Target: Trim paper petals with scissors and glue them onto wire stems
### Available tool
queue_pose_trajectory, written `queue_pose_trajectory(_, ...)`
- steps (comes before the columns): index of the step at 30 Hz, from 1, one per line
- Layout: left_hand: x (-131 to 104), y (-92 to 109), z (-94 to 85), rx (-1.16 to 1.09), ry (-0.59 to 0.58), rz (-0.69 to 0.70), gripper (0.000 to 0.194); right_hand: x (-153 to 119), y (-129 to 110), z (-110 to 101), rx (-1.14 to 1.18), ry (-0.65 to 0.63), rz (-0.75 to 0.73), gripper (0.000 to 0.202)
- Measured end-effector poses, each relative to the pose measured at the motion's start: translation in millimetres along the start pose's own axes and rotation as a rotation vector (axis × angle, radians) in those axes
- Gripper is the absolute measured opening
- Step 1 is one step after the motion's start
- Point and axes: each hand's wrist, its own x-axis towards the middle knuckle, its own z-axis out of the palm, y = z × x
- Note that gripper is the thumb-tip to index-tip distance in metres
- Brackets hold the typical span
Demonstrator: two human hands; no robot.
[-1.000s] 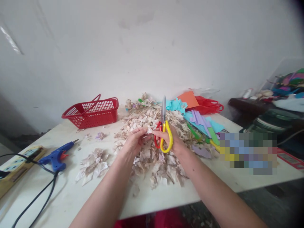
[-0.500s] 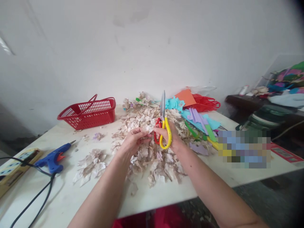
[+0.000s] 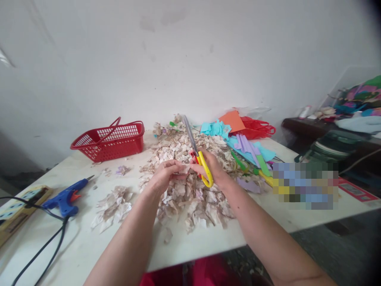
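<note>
Over the middle of the counter point(image 3: 208, 246), in the head view, both hands are working close together above a heap of pale paper scraps point(image 3: 190, 190). The left hand point(image 3: 162, 176) is pinching a small pale scrap point(image 3: 185, 166) between thumb and fingertips, its grip pressed together on the piece, which is sitting just at the fingertips and touching the right hand's fingers. The right hand point(image 3: 210, 169) is closing its grip around the yellow and red handles of the scissors point(image 3: 198, 155), whose blades are lying together and pointing up and away to the left, past the scrap. Left of the heap a smaller pile of scraps point(image 3: 114, 206) is lying, with a blue glue gun point(image 3: 67, 196) nearer the edge and a red basket point(image 3: 111, 139) further back. Coloured paper pieces point(image 3: 247, 147) are spreading out on the right.
</note>
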Motion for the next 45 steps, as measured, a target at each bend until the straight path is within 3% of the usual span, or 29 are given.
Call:
queue_pose_trajectory(3,-2.4,3.4,-0.7,0.097,0.016,-0.009,0.02,0.1,0.5,0.7,-0.014,-0.004,-0.006,0.03)
queue_pose_trajectory(9,-4.8,6.8,-4.1,0.374,-0.11,0.035,0.024,-1.8,-4.0,-0.4,-0.016,-0.003,0.0,0.03)
queue_pose_trajectory(13,-4.9,6.2,-3.1,0.425,-0.101,0.075,0.026,-2.9,-4.6,-1.8,-0.016,-0.01,-0.006,0.029)
queue_pose_trajectory(23,2.3,6.2,-7.3,0.122,0.358,0.285,0.027,-5.0,-2.4,-9.4,-0.379,-0.07,-0.062,0.029)
queue_pose_trajectory(26,3.9,6.6,-7.8,0.088,0.516,0.357,0.027,-5.3,3.5,-7.5,-0.546,-0.144,-0.045,0.027)
queue_pose_trajectory(29,4.5,6.3,-8.0,0.095,0.599,0.39,0.027,-7.2,9.5,-4.6,-0.573,-0.177,-0.077,0.025)
queue_pose_trajectory(39,2.3,5.3,-0.8,-0.002,0.563,0.377,0.025,-7.5,18.5,1.5,-0.591,-0.233,-0.036,0.03)
queue_pose_trajectory(45,2.3,4.8,-0.1,-0.041,0.499,0.34,0.026,-10.2,6.1,3.4,-0.554,-0.262,-0.017,0.03)
